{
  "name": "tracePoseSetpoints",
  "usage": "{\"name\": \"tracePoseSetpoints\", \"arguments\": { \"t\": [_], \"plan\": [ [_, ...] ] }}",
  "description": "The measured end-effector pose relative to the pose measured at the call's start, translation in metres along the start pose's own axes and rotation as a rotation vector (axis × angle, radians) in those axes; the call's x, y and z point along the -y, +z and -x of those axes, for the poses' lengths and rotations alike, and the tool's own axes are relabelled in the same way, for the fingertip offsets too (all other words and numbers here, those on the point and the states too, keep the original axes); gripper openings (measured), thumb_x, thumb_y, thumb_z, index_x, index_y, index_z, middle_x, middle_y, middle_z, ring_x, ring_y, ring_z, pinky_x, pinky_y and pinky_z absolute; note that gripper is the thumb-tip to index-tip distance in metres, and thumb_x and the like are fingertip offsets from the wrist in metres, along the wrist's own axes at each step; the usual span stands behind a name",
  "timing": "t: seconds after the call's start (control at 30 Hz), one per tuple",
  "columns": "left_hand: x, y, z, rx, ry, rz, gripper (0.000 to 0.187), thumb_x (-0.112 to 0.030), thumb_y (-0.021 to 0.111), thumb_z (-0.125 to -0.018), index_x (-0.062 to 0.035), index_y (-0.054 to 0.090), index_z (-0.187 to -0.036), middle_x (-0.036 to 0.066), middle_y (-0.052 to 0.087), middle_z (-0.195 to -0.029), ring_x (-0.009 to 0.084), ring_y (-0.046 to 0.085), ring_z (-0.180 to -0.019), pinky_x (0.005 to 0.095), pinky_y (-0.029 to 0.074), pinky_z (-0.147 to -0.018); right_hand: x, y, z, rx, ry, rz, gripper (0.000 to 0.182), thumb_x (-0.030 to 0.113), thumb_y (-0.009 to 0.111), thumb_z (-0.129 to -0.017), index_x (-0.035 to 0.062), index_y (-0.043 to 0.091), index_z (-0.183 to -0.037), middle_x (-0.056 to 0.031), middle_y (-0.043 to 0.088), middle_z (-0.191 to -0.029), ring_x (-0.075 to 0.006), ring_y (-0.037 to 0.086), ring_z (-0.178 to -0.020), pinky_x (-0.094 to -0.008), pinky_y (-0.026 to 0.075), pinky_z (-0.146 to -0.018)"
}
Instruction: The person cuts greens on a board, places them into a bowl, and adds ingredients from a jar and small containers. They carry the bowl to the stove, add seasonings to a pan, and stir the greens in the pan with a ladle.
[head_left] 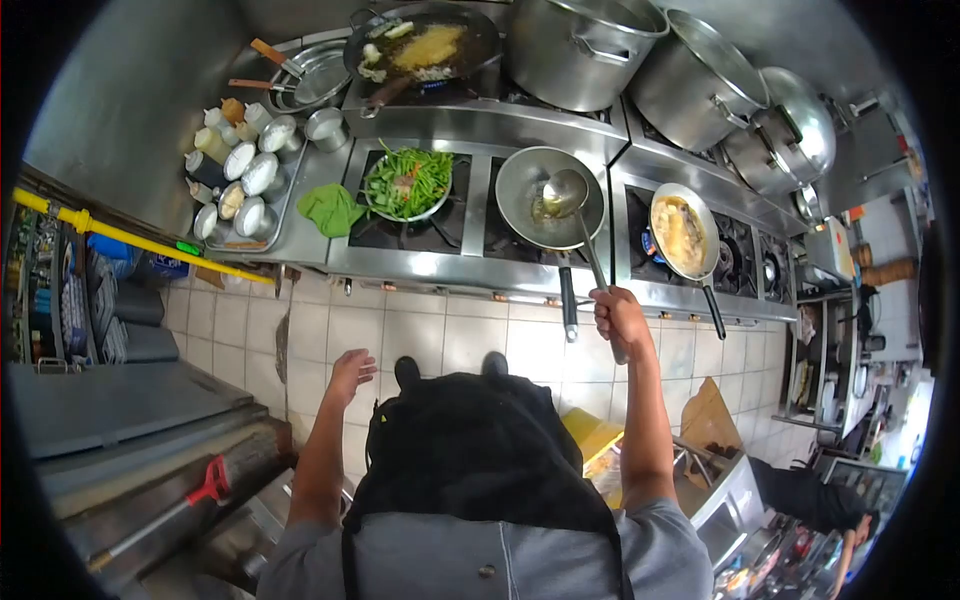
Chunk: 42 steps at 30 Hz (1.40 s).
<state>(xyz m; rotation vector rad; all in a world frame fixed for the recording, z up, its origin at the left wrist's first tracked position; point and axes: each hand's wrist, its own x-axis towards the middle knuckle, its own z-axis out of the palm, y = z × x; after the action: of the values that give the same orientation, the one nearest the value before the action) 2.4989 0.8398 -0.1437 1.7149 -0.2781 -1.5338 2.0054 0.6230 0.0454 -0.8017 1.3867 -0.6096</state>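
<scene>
My right hand (622, 318) is closed around the long handle of a ladle (567, 190). The ladle's bowl rests inside a wok (523, 181) on the middle burner, over a little oily liquid. The wok's own black handle points towards me, with no hand on it. My left hand (354, 372) hangs free in front of the stove, fingers apart and nothing in it. Left of the wok, a pan (440, 207) is heaped with green leaves and cut green vegetables (410, 180). To the right, a frying pan (690, 262) holds pale food in brownish liquid over a lit burner.
Behind, a dark wok (485, 40) with frothing oil sits beside large steel pots (560, 75). A green cloth (330, 210) and a tray of bottles and tubs (285, 210) lie to the left. A yellow pipe (140, 238) runs nearby. Another person (815, 498) is at lower right.
</scene>
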Motion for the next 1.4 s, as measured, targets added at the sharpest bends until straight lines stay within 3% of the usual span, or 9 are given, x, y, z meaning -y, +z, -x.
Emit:
{"name": "tracePoseSetpoints", "arguments": {
  "t": [0.1, 0.27, 0.5, 0.63, 0.7, 0.77, 0.97, 1.17, 1.4],
  "plan": [
    [-0.003, 0.041, 0.022, 0.004, -0.009, -0.022, 0.043, -0.031, 0.062, -0.092, -0.0009, 0.054, -0.122, 0.014, 0.065, -0.107, 0.0245, 0.066, -0.091, 0.0361, 0.052, -0.080, -0.003, -0.025, 0.005, -0.140, -0.136, 0.336, 0.017, 0.017, 0.056, -0.092, 0.0020, 0.052, -0.086, -0.0015, 0.050, -0.063, -0.0117, 0.047, -0.046, -0.0282, 0.037, -0.040],
    [0.004, 0.061, 0.051, 0.004, -0.061, -0.131, 0.042, -0.032, 0.063, -0.092, -0.0010, 0.055, -0.119, 0.014, 0.065, -0.104, 0.0236, 0.066, -0.088, 0.0359, 0.053, -0.077, -0.004, -0.053, 0.036, -0.227, -0.335, 0.591, 0.043, 0.016, 0.059, -0.090, -0.0066, 0.053, -0.126, -0.0143, 0.059, -0.065, -0.0188, 0.057, -0.052, -0.0349, 0.048, -0.053],
    [0.014, 0.025, 0.043, -0.035, -0.029, -0.657, 0.034, -0.028, 0.062, -0.092, -0.0026, 0.058, -0.115, 0.013, 0.066, -0.100, 0.0224, 0.066, -0.081, 0.0354, 0.053, -0.072, -0.066, -0.021, 0.012, -0.352, -0.336, 0.917, 0.022, 0.010, 0.052, -0.093, -0.0058, 0.051, -0.107, -0.0286, 0.063, -0.076, -0.0463, 0.061, -0.070, -0.0527, 0.045, -0.061],
    [0.003, 0.011, 0.039, -0.108, -0.117, -0.447, 0.032, -0.027, 0.060, -0.093, -0.0028, 0.059, -0.114, 0.012, 0.066, -0.102, 0.0219, 0.066, -0.083, 0.0356, 0.053, -0.072, -0.098, -0.026, 0.008, -0.266, -0.415, 0.480, 0.013, 0.011, 0.052, -0.095, 0.0009, 0.050, -0.103, -0.0084, 0.051, -0.060, -0.0227, 0.049, -0.043, -0.0394, 0.039, -0.043],
    [0.006, -0.006, 0.026, -0.098, -0.099, -0.178, 0.031, -0.028, 0.059, -0.094, -0.0035, 0.058, -0.114, 0.012, 0.065, -0.103, 0.0207, 0.065, -0.086, 0.0357, 0.052, -0.073, -0.032, -0.004, 0.044, 0.027, -0.047, -0.245, 0.010, 0.018, 0.055, -0.095, 0.0104, 0.049, -0.100, 0.0057, 0.032, -0.055, -0.0053, 0.029, -0.036, -0.0235, 0.026, -0.032],
    [-0.006, -0.021, 0.011, -0.054, -0.099, -0.129, 0.031, -0.028, 0.058, -0.095, -0.0039, 0.058, -0.115, 0.011, 0.065, -0.104, 0.0203, 0.065, -0.089, 0.0362, 0.052, -0.074, -0.018, 0.019, 0.047, 0.073, -0.068, -0.313, 0.012, 0.022, 0.053, -0.098, 0.0119, 0.048, -0.101, 0.0055, 0.028, -0.054, -0.0053, 0.024, -0.032, -0.0238, 0.024, -0.029],
    [-0.058, -0.092, -0.056, 0.029, -0.014, 0.025, 0.035, -0.030, 0.061, -0.094, -0.0049, 0.056, -0.117, 0.011, 0.065, -0.104, 0.0204, 0.065, -0.088, 0.0347, 0.053, -0.075, 0.081, 0.187, 0.029, 0.494, -0.370, -0.624, 0.041, 0.030, 0.049, -0.100, 0.0031, 0.043, -0.130, -0.0001, 0.037, -0.056, -0.0125, 0.034, -0.030, -0.0263, 0.032, -0.028],
    [-0.098, -0.215, -0.065, -0.013, -0.004, 0.031, 0.034, -0.030, 0.063, -0.093, -0.0058, 0.058, -0.115, 0.010, 0.066, -0.106, 0.0208, 0.066, -0.088, 0.0339, 0.053, -0.075, 0.150, 0.466, -0.063, 0.222, -0.515, -0.149, 0.041, 0.027, 0.050, -0.100, -0.0021, 0.048, -0.129, -0.0030, 0.046, -0.064, -0.0122, 0.047, -0.041, -0.0254, 0.037, -0.038],
    [-0.083, -0.340, -0.033, -0.154, 0.018, 0.126, 0.031, -0.026, 0.056, -0.095, -0.0067, 0.057, -0.119, 0.009, 0.067, -0.104, 0.0189, 0.065, -0.087, 0.0315, 0.052, -0.074, 0.048, 0.636, -0.228, -0.296, -0.745, 0.857, 0.044, 0.035, 0.057, -0.093, -0.0036, 0.059, -0.114, -0.0255, 0.068, -0.087, -0.0394, 0.066, -0.072, -0.0457, 0.051, -0.068]
  ]
}}
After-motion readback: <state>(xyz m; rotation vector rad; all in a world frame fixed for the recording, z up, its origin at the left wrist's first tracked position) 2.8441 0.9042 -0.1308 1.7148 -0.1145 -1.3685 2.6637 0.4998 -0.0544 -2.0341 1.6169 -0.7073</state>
